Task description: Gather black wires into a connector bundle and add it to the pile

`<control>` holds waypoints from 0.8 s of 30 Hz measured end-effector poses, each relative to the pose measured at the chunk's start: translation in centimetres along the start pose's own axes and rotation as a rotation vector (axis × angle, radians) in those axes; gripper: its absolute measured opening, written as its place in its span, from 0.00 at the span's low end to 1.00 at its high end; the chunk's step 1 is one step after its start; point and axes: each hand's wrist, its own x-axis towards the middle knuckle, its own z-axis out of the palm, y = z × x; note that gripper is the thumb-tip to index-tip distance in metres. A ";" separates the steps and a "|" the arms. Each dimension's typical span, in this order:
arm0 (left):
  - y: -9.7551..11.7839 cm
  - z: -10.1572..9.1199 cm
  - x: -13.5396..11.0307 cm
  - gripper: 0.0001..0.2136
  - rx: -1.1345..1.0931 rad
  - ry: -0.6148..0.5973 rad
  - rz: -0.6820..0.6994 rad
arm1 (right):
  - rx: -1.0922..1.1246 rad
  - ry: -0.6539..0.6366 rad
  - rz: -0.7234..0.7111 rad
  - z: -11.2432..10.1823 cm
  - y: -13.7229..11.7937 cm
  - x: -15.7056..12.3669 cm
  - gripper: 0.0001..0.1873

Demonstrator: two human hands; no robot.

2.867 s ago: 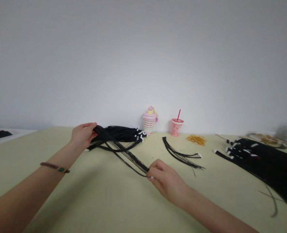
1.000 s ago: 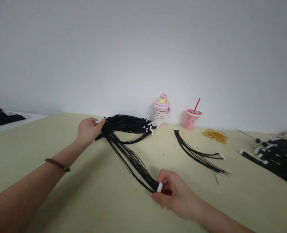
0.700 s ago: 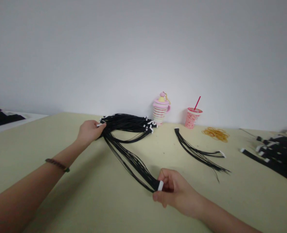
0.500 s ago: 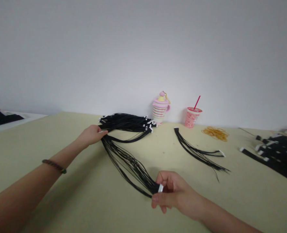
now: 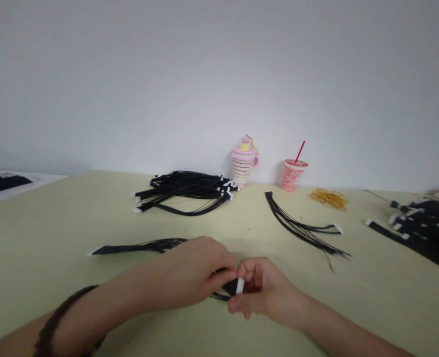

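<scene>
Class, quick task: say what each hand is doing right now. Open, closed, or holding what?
Left hand: closed, on the black strands.
Right hand: closed, pinching their white-tipped end.

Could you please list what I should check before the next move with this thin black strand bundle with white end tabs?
Right hand gripping the bundle's white end tab: ok.
Left hand holding the thin black strand bundle: cannot tell, its fingers hide the contact.
Far white end tab lying free on the pale green table: ok.
Bundle apart from the large black pile: ok.
Strands untangled under the hands: cannot tell.
</scene>
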 end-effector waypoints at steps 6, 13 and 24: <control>-1.0 0.5 0.2 0.10 -0.031 -0.045 0.000 | -0.030 0.059 -0.031 0.4 0.0 0.2 0.22; -3.3 -0.2 0.1 0.07 0.021 -0.088 -0.006 | -0.262 0.157 -0.126 0.2 0.5 0.1 0.19; -11.9 -3.4 -0.9 0.15 0.511 0.462 -0.448 | -1.176 0.606 -0.428 -8.0 -2.1 5.0 0.13</control>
